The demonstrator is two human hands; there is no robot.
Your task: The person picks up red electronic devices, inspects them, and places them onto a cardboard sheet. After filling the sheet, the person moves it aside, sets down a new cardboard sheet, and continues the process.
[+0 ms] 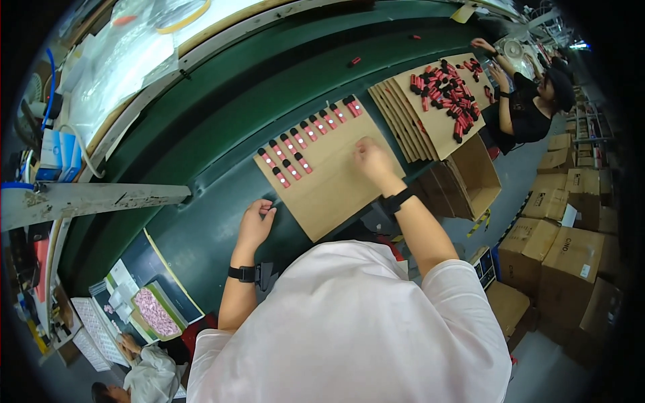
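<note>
A flat brown cardboard sheet (336, 178) lies on the green work surface in front of me. Along its far edge runs a row of small red-pink tubes (300, 140) with black caps, several marked by a white round dot. A shorter second row of the same tubes (293, 173) lies nearer on the left. My right hand (371, 160) hovers over the sheet's right part, fingers curled in; whatever they may hold is hidden. Left of the sheet, my left hand (255, 225) is over the green surface, thumb apart from loosely bent fingers, holding nothing.
To the right, a stack of cardboard sheets (403, 121) carries a heap of the same tubes (450, 94). An open carton (474, 178) stands below it. Loose tubes (355, 61) lie behind. A co-worker (531, 101) reaches in at far right; another person (151, 369) works at lower left.
</note>
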